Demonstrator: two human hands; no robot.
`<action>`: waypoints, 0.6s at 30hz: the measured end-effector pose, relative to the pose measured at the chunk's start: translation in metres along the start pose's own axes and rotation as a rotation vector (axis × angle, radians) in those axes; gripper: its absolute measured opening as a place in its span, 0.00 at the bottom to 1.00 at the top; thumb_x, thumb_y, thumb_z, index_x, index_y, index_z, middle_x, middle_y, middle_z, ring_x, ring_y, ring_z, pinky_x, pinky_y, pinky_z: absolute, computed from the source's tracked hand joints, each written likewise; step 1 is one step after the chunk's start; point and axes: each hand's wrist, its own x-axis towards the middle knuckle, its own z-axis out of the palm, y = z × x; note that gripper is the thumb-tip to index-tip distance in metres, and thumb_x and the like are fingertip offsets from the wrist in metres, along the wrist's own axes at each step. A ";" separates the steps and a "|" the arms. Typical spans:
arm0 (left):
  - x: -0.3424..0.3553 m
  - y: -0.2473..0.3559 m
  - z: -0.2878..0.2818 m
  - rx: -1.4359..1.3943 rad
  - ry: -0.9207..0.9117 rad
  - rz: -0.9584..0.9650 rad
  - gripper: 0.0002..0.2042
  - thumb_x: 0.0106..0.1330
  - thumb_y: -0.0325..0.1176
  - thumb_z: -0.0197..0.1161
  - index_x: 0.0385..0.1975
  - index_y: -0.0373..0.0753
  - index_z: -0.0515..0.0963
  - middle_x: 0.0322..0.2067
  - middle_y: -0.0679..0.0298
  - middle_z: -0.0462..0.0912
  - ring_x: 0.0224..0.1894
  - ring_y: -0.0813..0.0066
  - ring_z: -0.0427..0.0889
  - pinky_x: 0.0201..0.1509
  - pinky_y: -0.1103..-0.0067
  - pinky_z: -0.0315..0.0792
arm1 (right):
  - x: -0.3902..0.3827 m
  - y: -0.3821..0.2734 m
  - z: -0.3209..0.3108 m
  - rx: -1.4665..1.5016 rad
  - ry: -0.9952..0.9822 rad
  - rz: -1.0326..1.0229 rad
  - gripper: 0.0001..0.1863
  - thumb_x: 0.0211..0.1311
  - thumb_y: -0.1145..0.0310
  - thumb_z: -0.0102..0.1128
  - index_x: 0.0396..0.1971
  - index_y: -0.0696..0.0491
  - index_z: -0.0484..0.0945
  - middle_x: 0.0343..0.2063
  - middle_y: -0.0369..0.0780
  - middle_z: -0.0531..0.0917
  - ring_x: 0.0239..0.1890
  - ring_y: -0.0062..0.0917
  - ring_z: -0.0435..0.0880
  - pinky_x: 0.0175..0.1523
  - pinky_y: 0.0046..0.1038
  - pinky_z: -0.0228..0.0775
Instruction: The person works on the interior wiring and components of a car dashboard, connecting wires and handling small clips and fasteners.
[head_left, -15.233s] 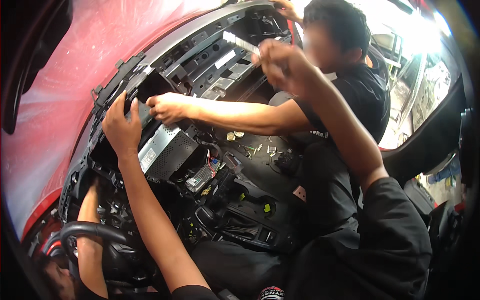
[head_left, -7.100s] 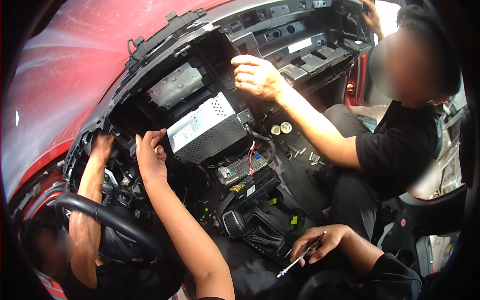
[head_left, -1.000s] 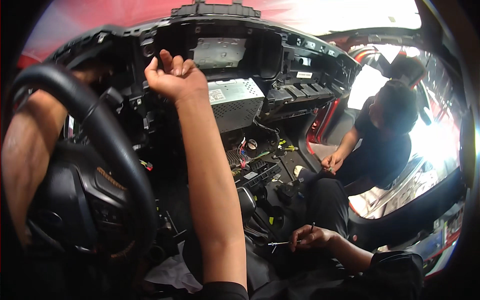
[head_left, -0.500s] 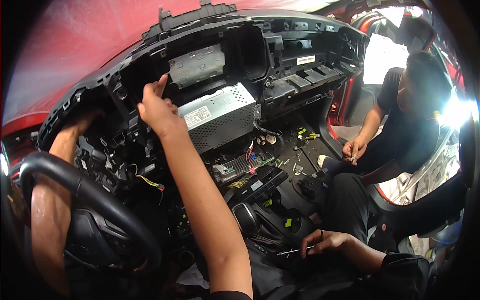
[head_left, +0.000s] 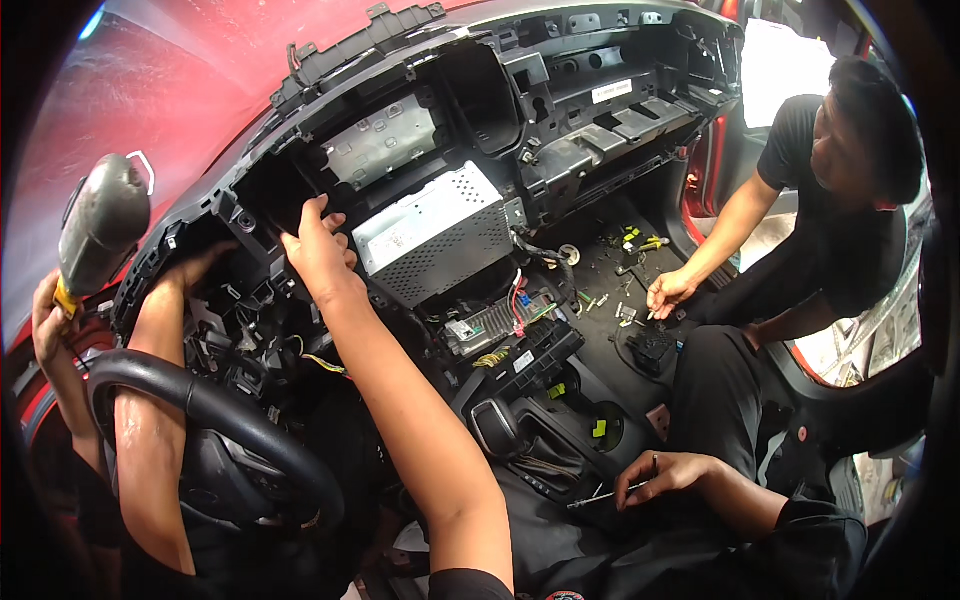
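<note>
My left hand (head_left: 205,264) reaches past the steering wheel (head_left: 255,435) into the dark cavity of the stripped dashboard (head_left: 232,178); its fingers are mostly hidden. Against the edge of the centre opening rests my right hand (head_left: 325,255). Its forefinger and thumb stand apart, the other fingers are bent, and I see nothing held in it. Just right of it sits a silver metal box (head_left: 430,232) with a perforated side. Behind the box, a grey metal plate (head_left: 385,143) is set in the dashboard.
A hand (head_left: 50,318) at the left holds up a grey rounded device (head_left: 105,215). A co-worker (head_left: 845,220) at the right reaches toward small parts on the floor. Another person's hand (head_left: 660,480) holds a thin metal tool (head_left: 592,498) beside the gear lever (head_left: 497,430).
The grey device and the hand holding it have come into view at the left. The co-worker's hand has moved down toward the floor parts. My right forefinger is less upright; my view has shifted.
</note>
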 end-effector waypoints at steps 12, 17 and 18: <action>0.005 -0.017 0.002 0.186 0.025 0.413 0.33 0.52 0.30 0.71 0.59 0.35 0.64 0.41 0.61 0.78 0.38 0.74 0.75 0.45 0.77 0.67 | 0.005 -0.004 0.002 -0.046 -0.085 -0.043 0.11 0.70 0.69 0.62 0.45 0.60 0.83 0.41 0.36 0.85 0.47 0.17 0.79 0.54 0.23 0.68; -0.014 -0.017 0.008 0.218 0.073 0.424 0.41 0.50 0.32 0.73 0.65 0.30 0.60 0.55 0.54 0.77 0.56 0.65 0.77 0.65 0.73 0.67 | 0.016 -0.010 0.001 -0.044 -0.126 0.027 0.09 0.69 0.74 0.61 0.45 0.61 0.83 0.43 0.39 0.85 0.49 0.23 0.80 0.55 0.25 0.68; -0.021 -0.013 0.007 0.213 0.096 0.432 0.42 0.50 0.33 0.74 0.65 0.29 0.60 0.55 0.53 0.77 0.55 0.64 0.77 0.64 0.73 0.67 | 0.018 -0.009 0.001 -0.045 -0.144 0.014 0.10 0.69 0.73 0.61 0.45 0.60 0.83 0.43 0.38 0.85 0.48 0.21 0.80 0.55 0.25 0.68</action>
